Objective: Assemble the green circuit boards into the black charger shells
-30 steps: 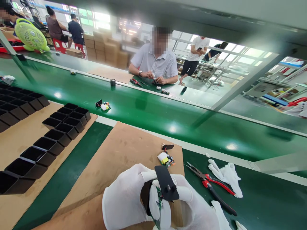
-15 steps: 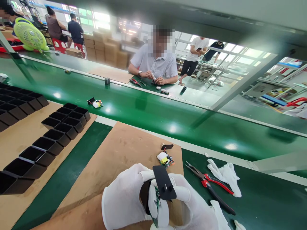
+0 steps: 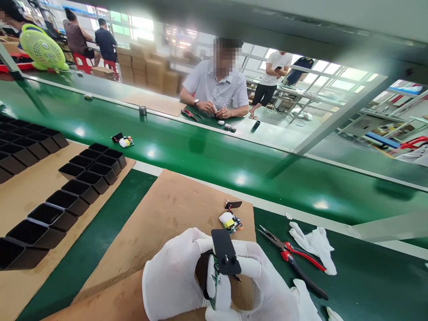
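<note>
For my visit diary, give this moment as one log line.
Left grip: around black case | Right grip: on circuit board, black plate | Nearby: pliers, second board on cardboard

A lime-green fan (image 3: 43, 47) and stacked cartons (image 3: 147, 67)
Beyond the fan, two people (image 3: 78, 34) sit on red stools (image 3: 82, 64); right of the cartons is a person in a pale shirt (image 3: 217, 89).
</note>
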Motion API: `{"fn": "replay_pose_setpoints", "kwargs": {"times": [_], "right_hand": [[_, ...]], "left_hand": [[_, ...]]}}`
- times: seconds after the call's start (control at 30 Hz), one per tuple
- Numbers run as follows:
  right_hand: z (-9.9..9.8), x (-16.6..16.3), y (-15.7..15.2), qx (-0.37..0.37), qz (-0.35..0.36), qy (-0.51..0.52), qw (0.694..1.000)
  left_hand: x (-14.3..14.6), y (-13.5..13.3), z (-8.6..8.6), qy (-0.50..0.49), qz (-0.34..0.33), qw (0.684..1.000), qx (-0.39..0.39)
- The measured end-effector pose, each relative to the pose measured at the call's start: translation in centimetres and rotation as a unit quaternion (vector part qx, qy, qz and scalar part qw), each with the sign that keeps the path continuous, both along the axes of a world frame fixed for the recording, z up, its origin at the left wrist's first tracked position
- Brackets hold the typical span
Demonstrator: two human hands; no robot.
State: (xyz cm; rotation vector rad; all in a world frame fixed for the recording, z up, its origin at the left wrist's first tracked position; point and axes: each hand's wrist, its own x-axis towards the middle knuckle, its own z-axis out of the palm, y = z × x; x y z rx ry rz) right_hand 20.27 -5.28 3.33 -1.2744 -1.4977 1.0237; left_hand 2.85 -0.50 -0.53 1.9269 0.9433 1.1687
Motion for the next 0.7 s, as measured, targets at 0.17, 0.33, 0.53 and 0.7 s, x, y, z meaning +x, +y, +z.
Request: {"fn": "replay_pose_setpoints", "kwargs": {"times": [0.17,0.33,0.53,0.7], "right_hand": [[-0.8,0.1,0.2,-0.038,0.01,0.011,0.999],[-0.5,0.1,0.5,-0.071,0.04,0.016,0.997],[0.1,0.2,0.7,0.014,0.028,-0.039,0.999],[0.1,0.6,1.5,0.05,0.015,-0.1,0.994]], "left_hand": [[0.1,-0.2,-0.1,0.047,0.017,0.999,-0.015],[0.3,-0.6,0.0,0.089,0.047,0.987,-0.126],[1.1,-0.7,0.4,0.05,0.078,0.991,-0.092],[1.0,-0.4,0.0,0.052,0.066,0.995,-0.052]]}}
